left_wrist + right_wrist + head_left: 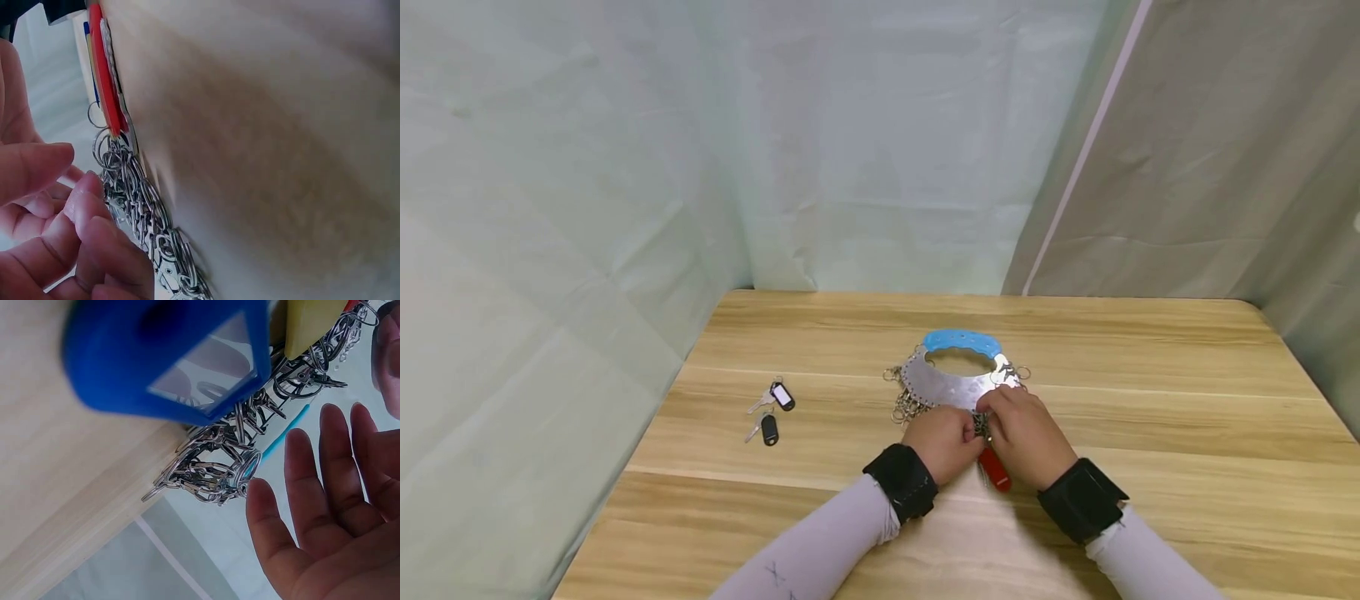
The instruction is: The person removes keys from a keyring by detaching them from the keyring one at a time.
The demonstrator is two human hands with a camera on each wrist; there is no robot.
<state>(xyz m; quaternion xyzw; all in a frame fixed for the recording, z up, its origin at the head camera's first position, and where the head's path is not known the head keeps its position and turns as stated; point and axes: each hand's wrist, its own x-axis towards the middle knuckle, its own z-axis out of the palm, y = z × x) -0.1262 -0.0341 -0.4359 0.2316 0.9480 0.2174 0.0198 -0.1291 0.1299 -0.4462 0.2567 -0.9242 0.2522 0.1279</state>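
A person's bare hands met at the near edge of a metal key holder (951, 390), which lay near the middle of a wood-grain table (1187, 375), its blue handle (962, 340) turned away from the person. Silvery rings and clips (908, 408) crowded the holder's curved rim.

The left hand (943, 437) was curled beside the clips; whether its fingers pinched one, I could not tell. The right hand (1026, 433) reached the rim from the other side, its fingers loosely bent and spread in its wrist view, with nothing seen between them. A red tag (996, 472) lay between the hands on the near side. The right wrist view also showed a blue tag (162, 362), close up, and a yellow tag (306, 325) by the clips.

The holder looked stiff, smooth and probably weighty with so much metal; its padded-looking handle seemed the surest place to lift it. The clips looked small, slick and prone to tangle, best pinched singly with fingertips, while the tags appeared light and easy to grip by their flat faces.

Well apart, on the left, lay two small keys (763, 402) with dark tags (770, 429).
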